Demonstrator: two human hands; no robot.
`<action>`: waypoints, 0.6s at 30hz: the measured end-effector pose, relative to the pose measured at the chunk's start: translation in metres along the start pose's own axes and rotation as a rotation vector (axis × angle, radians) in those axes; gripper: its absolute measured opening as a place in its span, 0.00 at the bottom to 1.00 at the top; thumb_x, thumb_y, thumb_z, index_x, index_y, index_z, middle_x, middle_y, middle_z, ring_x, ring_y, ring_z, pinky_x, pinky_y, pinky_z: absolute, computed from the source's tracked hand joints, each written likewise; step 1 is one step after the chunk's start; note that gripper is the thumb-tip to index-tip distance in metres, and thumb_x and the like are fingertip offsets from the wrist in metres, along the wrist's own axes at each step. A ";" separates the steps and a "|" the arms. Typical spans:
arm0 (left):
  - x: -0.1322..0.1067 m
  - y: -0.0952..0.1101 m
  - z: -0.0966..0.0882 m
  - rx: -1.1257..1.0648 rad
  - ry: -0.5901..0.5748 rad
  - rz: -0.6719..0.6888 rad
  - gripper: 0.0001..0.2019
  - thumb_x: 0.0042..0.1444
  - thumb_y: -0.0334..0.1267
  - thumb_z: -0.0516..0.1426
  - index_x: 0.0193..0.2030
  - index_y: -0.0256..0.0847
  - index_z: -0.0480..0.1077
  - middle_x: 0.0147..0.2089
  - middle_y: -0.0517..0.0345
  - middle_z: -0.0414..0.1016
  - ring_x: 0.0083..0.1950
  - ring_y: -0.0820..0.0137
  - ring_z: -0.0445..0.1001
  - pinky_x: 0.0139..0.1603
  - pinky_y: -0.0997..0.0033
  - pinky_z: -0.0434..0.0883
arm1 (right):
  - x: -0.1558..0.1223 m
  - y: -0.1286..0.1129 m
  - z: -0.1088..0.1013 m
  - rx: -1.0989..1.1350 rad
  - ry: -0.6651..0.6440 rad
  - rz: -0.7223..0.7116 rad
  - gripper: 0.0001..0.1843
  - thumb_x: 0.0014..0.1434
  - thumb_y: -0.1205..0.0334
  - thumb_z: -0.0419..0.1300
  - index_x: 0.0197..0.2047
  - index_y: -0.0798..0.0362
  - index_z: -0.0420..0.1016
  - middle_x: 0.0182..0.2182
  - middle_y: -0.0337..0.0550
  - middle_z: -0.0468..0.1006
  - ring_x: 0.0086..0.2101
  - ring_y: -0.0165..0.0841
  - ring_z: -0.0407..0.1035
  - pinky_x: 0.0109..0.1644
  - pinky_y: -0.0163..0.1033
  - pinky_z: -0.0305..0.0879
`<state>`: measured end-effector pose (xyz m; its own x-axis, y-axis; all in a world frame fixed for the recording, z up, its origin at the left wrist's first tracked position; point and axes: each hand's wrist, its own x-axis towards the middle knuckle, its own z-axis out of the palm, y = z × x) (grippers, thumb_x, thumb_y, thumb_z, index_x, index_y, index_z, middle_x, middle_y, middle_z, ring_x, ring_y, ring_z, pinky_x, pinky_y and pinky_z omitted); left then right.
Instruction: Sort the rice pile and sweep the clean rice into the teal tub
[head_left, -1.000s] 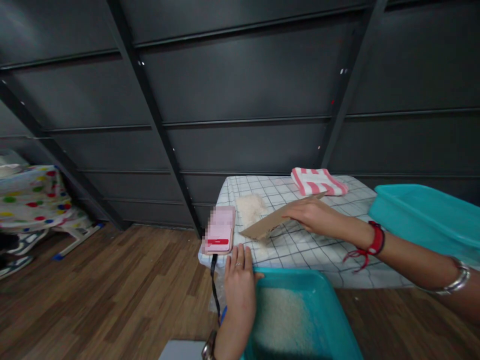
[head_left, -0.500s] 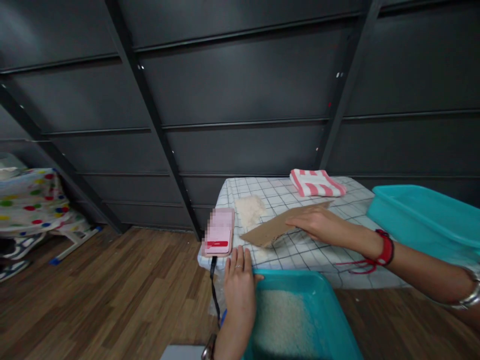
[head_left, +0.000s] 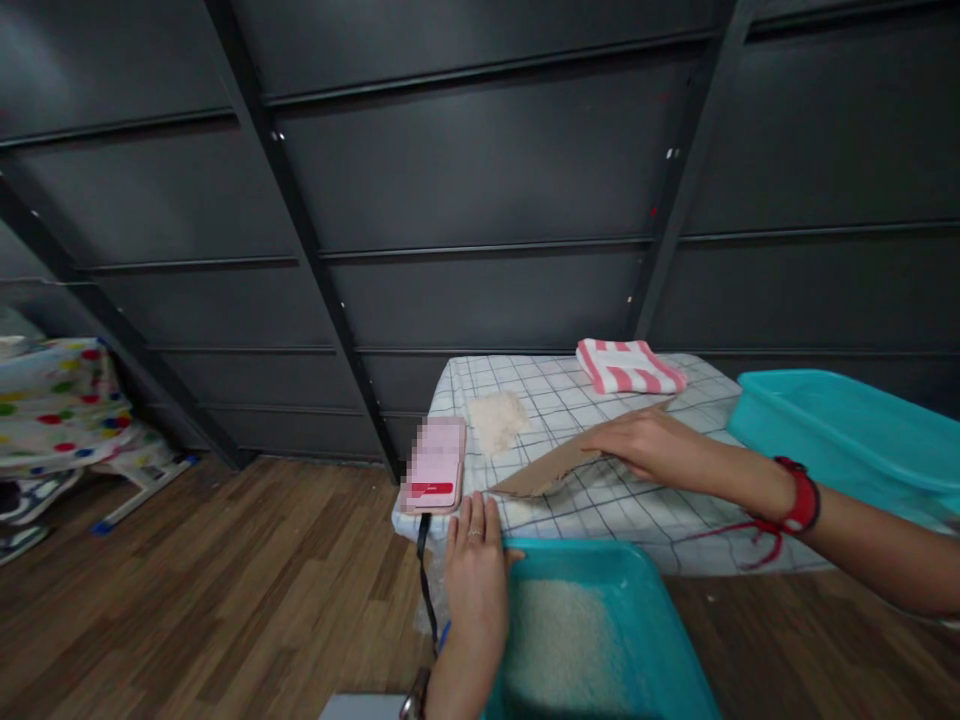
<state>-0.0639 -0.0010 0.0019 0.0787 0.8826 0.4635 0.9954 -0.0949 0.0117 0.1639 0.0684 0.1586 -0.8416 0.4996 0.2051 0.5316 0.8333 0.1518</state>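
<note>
My right hand (head_left: 641, 445) grips a bent piece of brown cardboard (head_left: 551, 470), its lower edge resting on the checked white cloth (head_left: 551, 372). A pile of pale grains (head_left: 497, 420), which look like rice, lies on the cloth left of the cardboard. My left hand (head_left: 476, 570) holds the corner of a teal plastic tub (head_left: 592, 548); its fingers stretch forward to the cloth's edge and its thumb lies over the rim. More grains (head_left: 562, 640) cover the tub's bottom. A pink phone (head_left: 437, 462) lies just beyond my left fingertips, its screen partly blurred.
A folded pink-and-white striped towel (head_left: 630, 366) lies at the back of the table. Another teal tub (head_left: 847, 430) stands at the right. A black cable (head_left: 426, 585) hangs below the phone. At far left are a dotted cloth (head_left: 64, 405) and a shoe (head_left: 41, 495).
My right hand has moved slightly right with the cardboard, which now stands more edge-on. My left hand stays at the tub's corner. The view has shifted slightly.
</note>
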 end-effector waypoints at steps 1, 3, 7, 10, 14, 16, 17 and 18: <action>0.000 0.000 0.000 -0.002 0.001 0.001 0.23 0.51 0.30 0.59 0.56 0.34 0.67 0.58 0.41 0.69 0.59 0.56 0.68 0.56 0.55 0.68 | -0.002 0.001 -0.002 0.009 0.012 0.011 0.21 0.46 0.81 0.54 0.41 0.52 0.74 0.37 0.42 0.80 0.37 0.33 0.74 0.40 0.36 0.69; -0.001 0.001 0.002 -0.005 0.011 -0.019 0.23 0.51 0.29 0.59 0.56 0.34 0.67 0.58 0.41 0.69 0.59 0.55 0.67 0.57 0.55 0.68 | -0.003 0.002 -0.003 0.001 0.048 0.034 0.22 0.47 0.81 0.53 0.42 0.53 0.74 0.38 0.42 0.80 0.37 0.33 0.74 0.41 0.36 0.68; -0.003 0.002 0.005 0.005 0.031 -0.041 0.24 0.49 0.29 0.60 0.55 0.35 0.68 0.58 0.42 0.69 0.59 0.55 0.67 0.57 0.54 0.67 | 0.004 0.002 0.002 -0.047 0.051 0.034 0.21 0.47 0.81 0.53 0.42 0.54 0.74 0.37 0.44 0.80 0.38 0.35 0.74 0.40 0.37 0.68; -0.002 0.001 0.003 0.014 0.027 -0.022 0.23 0.49 0.30 0.60 0.54 0.35 0.69 0.58 0.43 0.70 0.59 0.55 0.68 0.56 0.54 0.68 | 0.004 -0.002 0.002 -0.038 -0.019 0.032 0.21 0.45 0.82 0.53 0.40 0.55 0.74 0.36 0.43 0.80 0.35 0.34 0.74 0.38 0.36 0.67; -0.001 0.000 -0.002 0.009 0.010 0.000 0.22 0.51 0.30 0.58 0.54 0.35 0.68 0.57 0.41 0.70 0.58 0.55 0.68 0.55 0.54 0.69 | -0.003 -0.005 -0.010 -0.082 -0.046 0.091 0.19 0.46 0.81 0.53 0.39 0.55 0.73 0.33 0.43 0.80 0.34 0.34 0.74 0.35 0.35 0.63; -0.001 0.001 -0.003 0.002 0.008 -0.003 0.22 0.51 0.30 0.59 0.54 0.34 0.68 0.57 0.40 0.70 0.58 0.55 0.68 0.55 0.53 0.69 | -0.005 -0.006 -0.014 -0.144 -0.056 0.153 0.18 0.46 0.81 0.52 0.38 0.55 0.73 0.31 0.43 0.79 0.31 0.34 0.73 0.31 0.35 0.60; -0.001 0.001 -0.003 -0.001 0.008 -0.005 0.22 0.51 0.30 0.59 0.54 0.34 0.69 0.57 0.40 0.70 0.58 0.55 0.68 0.55 0.53 0.69 | -0.005 -0.007 -0.016 -0.173 -0.069 0.185 0.18 0.46 0.81 0.51 0.37 0.56 0.72 0.30 0.42 0.79 0.30 0.34 0.73 0.30 0.35 0.59; 0.000 0.001 -0.004 -0.003 0.008 -0.005 0.22 0.51 0.30 0.59 0.54 0.34 0.69 0.57 0.39 0.70 0.58 0.54 0.68 0.55 0.53 0.69 | -0.004 -0.009 -0.016 -0.195 -0.086 0.210 0.18 0.45 0.81 0.51 0.36 0.56 0.72 0.29 0.42 0.79 0.28 0.34 0.73 0.28 0.35 0.57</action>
<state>-0.0628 -0.0032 0.0051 0.0734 0.8794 0.4705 0.9956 -0.0919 0.0163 0.1644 0.0547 0.1720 -0.7117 0.6816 0.1701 0.6963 0.6523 0.2993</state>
